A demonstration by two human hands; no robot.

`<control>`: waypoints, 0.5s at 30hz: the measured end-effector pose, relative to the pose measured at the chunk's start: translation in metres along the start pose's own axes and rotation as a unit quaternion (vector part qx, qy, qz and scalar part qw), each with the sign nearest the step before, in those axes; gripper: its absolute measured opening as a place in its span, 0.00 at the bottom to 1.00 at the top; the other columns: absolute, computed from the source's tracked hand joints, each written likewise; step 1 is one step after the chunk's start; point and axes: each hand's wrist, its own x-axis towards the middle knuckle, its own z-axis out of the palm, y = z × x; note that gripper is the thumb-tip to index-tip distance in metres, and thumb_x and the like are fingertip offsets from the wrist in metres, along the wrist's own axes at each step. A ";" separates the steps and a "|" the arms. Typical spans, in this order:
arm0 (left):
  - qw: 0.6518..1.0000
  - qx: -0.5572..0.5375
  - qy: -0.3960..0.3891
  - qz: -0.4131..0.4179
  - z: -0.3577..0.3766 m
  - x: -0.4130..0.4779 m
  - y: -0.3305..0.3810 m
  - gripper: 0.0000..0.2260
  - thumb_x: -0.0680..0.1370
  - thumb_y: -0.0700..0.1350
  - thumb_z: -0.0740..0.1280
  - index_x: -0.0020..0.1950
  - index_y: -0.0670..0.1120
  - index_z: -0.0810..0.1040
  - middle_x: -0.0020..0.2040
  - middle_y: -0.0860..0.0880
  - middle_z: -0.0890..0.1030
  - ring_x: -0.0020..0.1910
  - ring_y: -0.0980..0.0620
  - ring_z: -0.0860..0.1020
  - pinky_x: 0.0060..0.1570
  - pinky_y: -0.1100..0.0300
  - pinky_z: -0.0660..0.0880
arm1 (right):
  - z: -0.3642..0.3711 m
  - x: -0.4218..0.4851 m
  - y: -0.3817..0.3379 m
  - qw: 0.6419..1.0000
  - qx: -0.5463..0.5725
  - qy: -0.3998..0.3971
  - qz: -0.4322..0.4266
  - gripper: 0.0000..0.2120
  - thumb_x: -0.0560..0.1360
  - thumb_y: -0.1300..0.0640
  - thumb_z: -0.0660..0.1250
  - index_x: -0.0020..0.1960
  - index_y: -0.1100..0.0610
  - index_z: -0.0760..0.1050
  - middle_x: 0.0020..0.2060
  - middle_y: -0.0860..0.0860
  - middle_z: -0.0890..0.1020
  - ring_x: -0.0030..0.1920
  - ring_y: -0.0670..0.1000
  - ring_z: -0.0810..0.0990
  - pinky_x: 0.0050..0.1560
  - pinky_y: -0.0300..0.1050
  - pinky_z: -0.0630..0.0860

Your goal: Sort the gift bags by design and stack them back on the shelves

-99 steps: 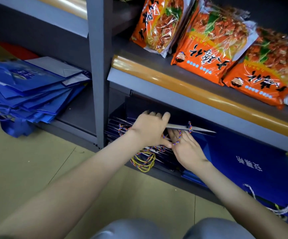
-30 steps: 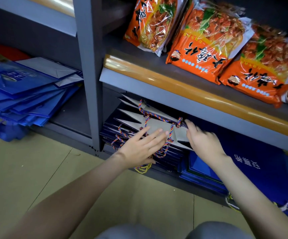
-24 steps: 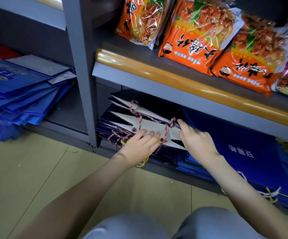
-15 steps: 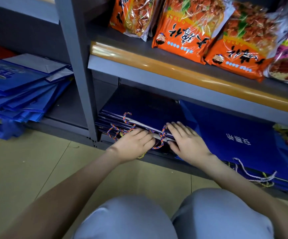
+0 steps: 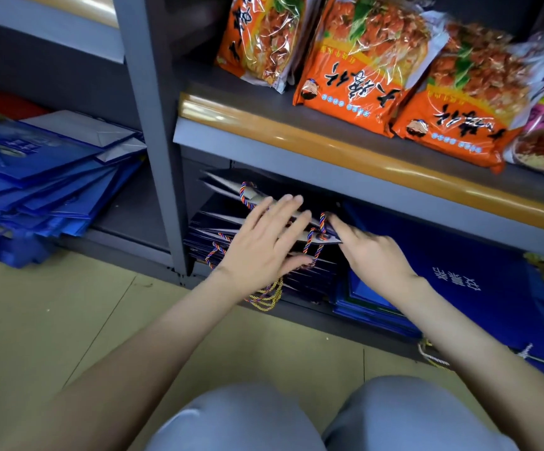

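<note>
Three orange snack packs (image 5: 257, 37) (image 5: 362, 70) (image 5: 466, 102), three gift bag stacks (image 5: 42, 177) (image 5: 218, 222) (image 5: 459, 265), two hands (image 5: 264, 249) (image 5: 371, 255)

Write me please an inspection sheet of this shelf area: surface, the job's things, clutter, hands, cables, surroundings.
Surface: grey bottom shelf, mostly covered by bags.
Job's things: navy gift bags stacked and fanned right of the upright; bright blue gift bags further right; a blue bag pile in the left bay.
Clutter: orange snack packets on the shelf above.
Hands: left hand flat, fingers spread, on the navy bags; right hand at a lifted bag's edge, grip hidden.
Cables: nothing seen; only braided cord handles, some hanging over the shelf edge.
Surroundings: beige floor; the person's grey-clad knees.
</note>
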 end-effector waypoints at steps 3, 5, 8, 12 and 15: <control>0.993 0.054 -0.100 0.016 0.008 0.010 0.000 0.42 0.65 0.69 0.70 0.66 0.40 0.66 0.58 0.43 0.78 0.56 0.44 0.77 0.58 0.49 0.64 | -0.006 0.000 0.002 1.000 0.017 -0.002 0.005 0.33 0.61 0.68 0.78 0.65 0.61 0.72 0.36 0.56 0.82 0.26 0.57 0.79 0.18 0.43 0.69; 0.988 0.105 -0.112 0.015 0.013 0.011 0.000 0.43 0.64 0.68 0.71 0.66 0.40 0.65 0.57 0.44 0.78 0.54 0.45 0.77 0.56 0.51 0.63 | -0.008 0.004 0.003 1.000 0.016 -0.008 0.013 0.32 0.62 0.68 0.78 0.64 0.62 0.73 0.35 0.56 0.83 0.24 0.57 0.78 0.18 0.42 0.69; 0.983 0.159 -0.078 0.043 0.025 0.005 -0.007 0.41 0.69 0.62 0.70 0.72 0.41 0.58 0.67 0.40 0.69 0.64 0.42 0.69 0.62 0.48 0.60 | -0.007 0.012 0.004 1.000 0.014 -0.004 0.024 0.29 0.62 0.67 0.78 0.62 0.64 0.76 0.32 0.57 0.82 0.21 0.58 0.76 0.17 0.41 0.67; 0.974 0.165 -0.072 0.139 0.040 -0.012 -0.004 0.35 0.74 0.49 0.62 0.77 0.46 0.50 0.75 0.42 0.57 0.73 0.42 0.56 0.70 0.46 0.49 | -0.005 0.027 0.003 0.998 0.017 0.010 0.056 0.24 0.67 0.68 0.75 0.61 0.66 0.75 0.28 0.59 0.78 0.18 0.61 0.73 0.17 0.43 0.67; 0.964 0.093 -0.182 0.171 0.054 -0.031 0.005 0.27 0.78 0.54 0.54 0.76 0.45 0.60 0.74 0.44 0.65 0.73 0.46 0.63 0.74 0.49 0.43 | 0.005 0.037 -0.002 0.996 0.001 0.031 0.080 0.22 0.65 0.69 0.76 0.57 0.66 0.76 0.25 0.58 0.77 0.17 0.59 0.72 0.17 0.41 0.66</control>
